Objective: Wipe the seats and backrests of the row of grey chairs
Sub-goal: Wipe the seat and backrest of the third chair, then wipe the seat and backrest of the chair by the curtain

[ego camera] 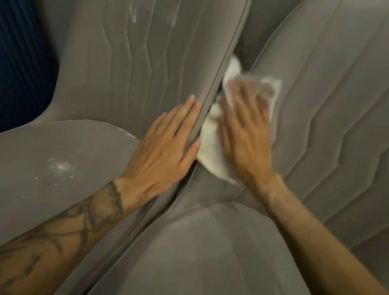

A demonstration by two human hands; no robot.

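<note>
Right hand flat (blurred) on white cloth — partly hidden, left hand flat on chair backrest

two grey upholstered chairs stand side by side with their edges touching. the left chair has a backrest with stitched vertical channels and a piped rim, and it carries whitish dusty smears high on the backrest and more on the left part of its seat, while the right chair shows the same channels bent in zigzags across its backrest. a crumpled white cloth lies against the left edge of the right chair's backrest, at the gap between the two backrests, flattened there under the right hand.
</note>
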